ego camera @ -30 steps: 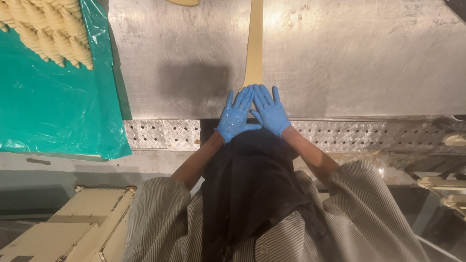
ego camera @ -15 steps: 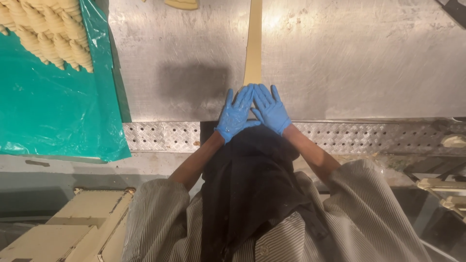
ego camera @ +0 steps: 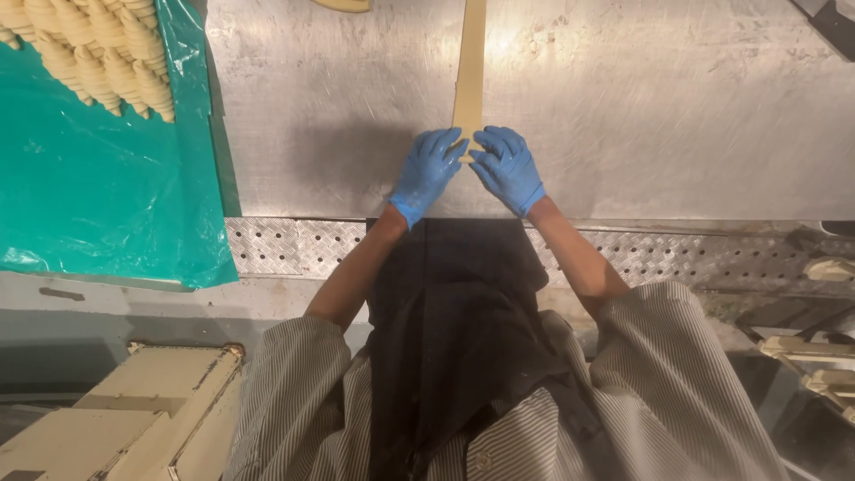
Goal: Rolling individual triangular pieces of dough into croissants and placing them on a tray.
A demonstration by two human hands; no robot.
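Steel table [ego camera: 677,107]: left hand [ego camera: 426,174], right hand [ego camera: 508,167] flat, open on dough strip [ego camera: 469,62]; green sheet [ego camera: 98,178] aside.

Steel table [ego camera: 668,116] is bare to the right of the dough strip [ego camera: 469,62] and between strip and green sheet [ego camera: 98,178]; hands could pass there. Left hand [ego camera: 429,171] and right hand [ego camera: 508,167] sit at the strip's near end, centre frame, touching it. Upper left blocked by rows of shaped dough pieces [ego camera: 98,53] on the sheet. Small dough piece [ego camera: 343,4] at top edge. Cardboard boxes [ego camera: 116,419] lower left, off the table.
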